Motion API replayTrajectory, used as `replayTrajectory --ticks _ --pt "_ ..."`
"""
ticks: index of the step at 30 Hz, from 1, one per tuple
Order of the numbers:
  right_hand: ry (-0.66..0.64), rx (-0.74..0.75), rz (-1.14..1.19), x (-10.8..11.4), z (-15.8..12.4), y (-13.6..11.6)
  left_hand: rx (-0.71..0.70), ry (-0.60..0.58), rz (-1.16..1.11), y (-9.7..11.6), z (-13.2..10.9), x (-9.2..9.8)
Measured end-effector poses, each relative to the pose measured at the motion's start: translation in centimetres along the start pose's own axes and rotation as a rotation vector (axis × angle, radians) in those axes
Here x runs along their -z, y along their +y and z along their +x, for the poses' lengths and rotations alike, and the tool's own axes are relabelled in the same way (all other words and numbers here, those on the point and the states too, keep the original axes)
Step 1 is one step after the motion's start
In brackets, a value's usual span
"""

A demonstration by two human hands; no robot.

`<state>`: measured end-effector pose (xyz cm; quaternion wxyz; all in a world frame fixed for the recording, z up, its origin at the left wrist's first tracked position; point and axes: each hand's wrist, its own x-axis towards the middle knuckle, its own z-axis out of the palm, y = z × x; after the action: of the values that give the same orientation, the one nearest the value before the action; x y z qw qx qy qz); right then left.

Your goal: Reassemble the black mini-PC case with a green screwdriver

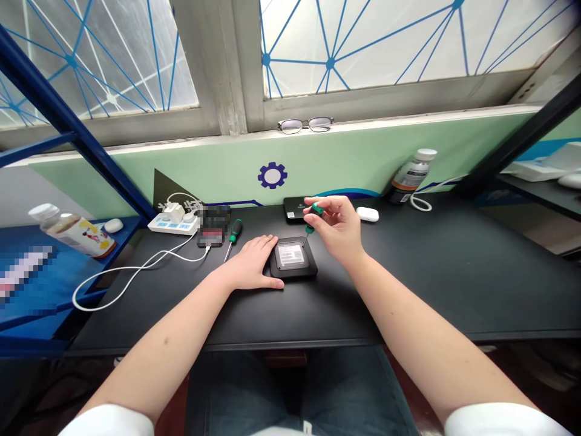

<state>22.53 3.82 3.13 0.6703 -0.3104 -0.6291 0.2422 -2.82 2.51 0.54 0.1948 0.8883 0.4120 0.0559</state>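
Pinching a green screwdriver point(313, 217) at frame centre, right hand point(338, 229); left hand point(254, 261) flat, steadying black box point(293, 259); tip may slip if tilted.

A pixelated patch blots out the face of the phone point(212, 226) lying by the power strip point(175, 224), and a second mosaic covers an object on the blue shelf point(27, 269) at far left, leaving both unreadable. The print on the label of the black box point(293, 259) is too small to make out, and the right hand point(338, 227) hides most of the green-handled screwdriver point(314, 217) it grips, tip included. Both white sleeves are cut off by the lower edge.
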Motion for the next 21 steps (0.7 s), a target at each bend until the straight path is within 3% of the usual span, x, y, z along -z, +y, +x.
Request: replayTrajectory --ticks 9,21 --pt "-0.026 0.077 -0.216 0.64 0.41 0.25 0.003 0.001 0.003 -0.04 -0.01 0.00" --pt "-0.066 -0.010 -0.044 0.15 0.31 0.13 -0.013 0.006 0.007 -0.02 -0.04 0.22"
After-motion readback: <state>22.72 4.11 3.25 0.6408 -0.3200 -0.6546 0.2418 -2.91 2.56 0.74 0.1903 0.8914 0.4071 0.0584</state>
